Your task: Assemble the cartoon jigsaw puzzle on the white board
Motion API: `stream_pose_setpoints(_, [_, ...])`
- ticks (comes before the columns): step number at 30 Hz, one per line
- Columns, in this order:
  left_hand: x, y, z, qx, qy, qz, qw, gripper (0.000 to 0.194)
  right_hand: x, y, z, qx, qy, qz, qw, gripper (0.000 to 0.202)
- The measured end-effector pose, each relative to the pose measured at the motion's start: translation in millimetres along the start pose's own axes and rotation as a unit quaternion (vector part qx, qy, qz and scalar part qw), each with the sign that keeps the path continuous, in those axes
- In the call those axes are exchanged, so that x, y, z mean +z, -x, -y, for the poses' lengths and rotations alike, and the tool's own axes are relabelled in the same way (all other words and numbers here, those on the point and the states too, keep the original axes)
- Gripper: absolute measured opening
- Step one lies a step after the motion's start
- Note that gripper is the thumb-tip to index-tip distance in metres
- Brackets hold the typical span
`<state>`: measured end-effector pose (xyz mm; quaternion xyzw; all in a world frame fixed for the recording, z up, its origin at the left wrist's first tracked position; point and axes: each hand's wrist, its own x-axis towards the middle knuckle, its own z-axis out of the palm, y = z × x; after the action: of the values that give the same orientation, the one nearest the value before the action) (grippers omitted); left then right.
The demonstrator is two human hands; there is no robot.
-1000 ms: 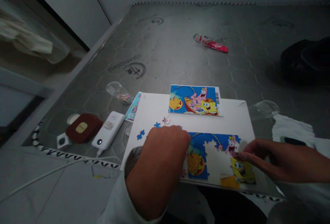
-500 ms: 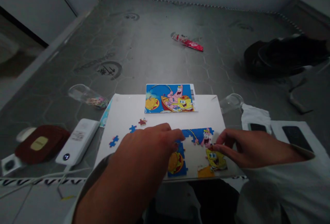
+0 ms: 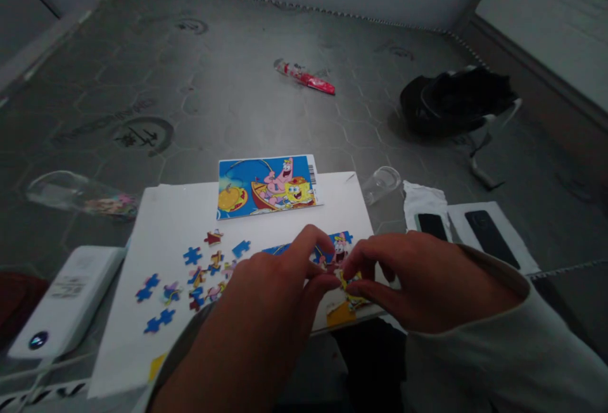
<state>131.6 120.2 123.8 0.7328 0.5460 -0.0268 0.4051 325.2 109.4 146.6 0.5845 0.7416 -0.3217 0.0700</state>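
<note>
On the white board (image 3: 185, 210) a partly assembled jigsaw puzzle (image 3: 340, 245) shows a pink starfish and a yellow sponge character. My left hand (image 3: 289, 280) bends over it, thumb and index finger closed at the puzzle's middle and covering much of its left part. From the other side my right hand (image 3: 396, 273) pinches at the yellow sponge section, its fingertips almost against the left thumb. The fingers hide the exact edges of the pieces they grip. Several loose jigsaw pieces (image 3: 192, 256) lie left of my left hand. Behind the puzzle is the reference picture card (image 3: 263, 185).
Clear plastic cups lie on their sides left (image 3: 80, 194) and right (image 3: 382, 184) of the board. A white power bank (image 3: 69, 299) with a cable is at left. Phones (image 3: 491, 235) rest at right, a black bag-like item (image 3: 451, 102) beyond. A red tube-shaped packet (image 3: 306, 77) lies farther back.
The view has swung right and shows more loose pieces. My left hand has moved right across the puzzle to meet my right hand, which stays at the sponge section.
</note>
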Motion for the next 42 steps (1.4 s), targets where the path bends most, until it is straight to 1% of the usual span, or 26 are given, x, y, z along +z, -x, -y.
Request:
stream_pose_setpoints(2, [1.4, -1, 1, -0.015, -0.002, 0.007, 1.0, 0.021, -1, 1, -2, -0.019, -0.01, -0.009, 1.0, 0.017])
stream_pose_setpoints(4, [2.6, -1, 1, -0.033, -0.01, 0.003, 0.999, 0.02, -1, 1, -2, -0.018, -0.016, -0.006, 1.0, 0.02])
stream_pose_setpoints(8, [4.7, 0, -1, -0.027, -0.019, -0.004, 0.999, 0.021, -2, -2, 6, 0.061, 0.004, -0.016, 0.998, 0.017])
stream_pose_setpoints(10, [5.9, 1, -1, -0.025, -0.027, 0.011, 0.999, 0.024, -3, -3, 8, 0.072, 0.012, -0.012, 0.997, 0.017])
stream_pose_setpoints(12, [6.6, 3, 0, -0.022, -0.038, 0.022, 0.999, 0.027, -4, -2, 7, 0.053, 0.011, 0.002, 0.999, 0.02])
stream_pose_setpoints(14, [6.3, 3, 1, -0.006, -0.055, 0.018, 0.998, 0.025, -4, -2, 4, 0.035, 0.006, 0.012, 0.999, 0.025])
stream_pose_setpoints(17, [3.9, 3, 0, 0.018, -0.072, 0.016, 0.997, 0.024, -2, -2, 0, 0.012, 0.005, 0.017, 1.0, 0.027])
stream_pose_setpoints(21, [1.8, 3, 0, 0.046, -0.031, -0.001, 0.998, 0.028, 0, -2, -1, -0.003, 0.022, 0.022, 1.0, 0.028])
stream_pose_setpoints(23, [2.0, 3, 2, 0.039, -0.007, -0.007, 0.999, 0.026, 0, -3, 0, 0.005, 0.023, 0.019, 1.0, 0.029])
stream_pose_setpoints(25, [2.2, 4, 3, 0.015, 0.005, -0.006, 1.0, 0.025, 0, -5, 2, 0.014, 0.018, 0.014, 1.0, 0.026])
stream_pose_setpoints(27, [1.8, 5, 2, 0.0, 0.013, -0.008, 1.0, 0.025, -1, -7, 5, 0.029, 0.025, 0.026, 0.999, 0.024])
stream_pose_setpoints(30, [1.1, 6, 1, 0.009, 0.027, -0.009, 1.0, 0.026, -3, -10, 12, 0.048, 0.066, 0.06, 0.995, 0.024])
stream_pose_setpoints(32, [1.6, 7, 2, 0.008, 0.027, -0.008, 1.0, 0.028, -4, -11, 17, 0.053, 0.084, 0.068, 0.993, 0.026])
stream_pose_setpoints(34, [3.4, 7, 4, 0.004, 0.012, -0.005, 1.0, 0.03, -4, -12, 20, 0.062, 0.09, 0.069, 0.992, 0.025])
stream_pose_setpoints(36, [6.3, 6, 7, 0.008, -0.01, 0.008, 1.0, 0.032, -3, -15, 21, 0.086, 0.096, 0.073, 0.989, 0.022])
stream_pose_setpoints(39, [10.2, 3, 8, 0.012, -0.038, 0.03, 0.999, 0.033, 0, -22, 21, 0.103, 0.094, 0.106, 0.984, 0.018])
stream_pose_setpoints(42, [11.9, -1, 6, 0.004, -0.055, 0.036, 0.998, 0.033, 3, -29, 16, 0.115, 0.08, 0.136, 0.981, 0.014])
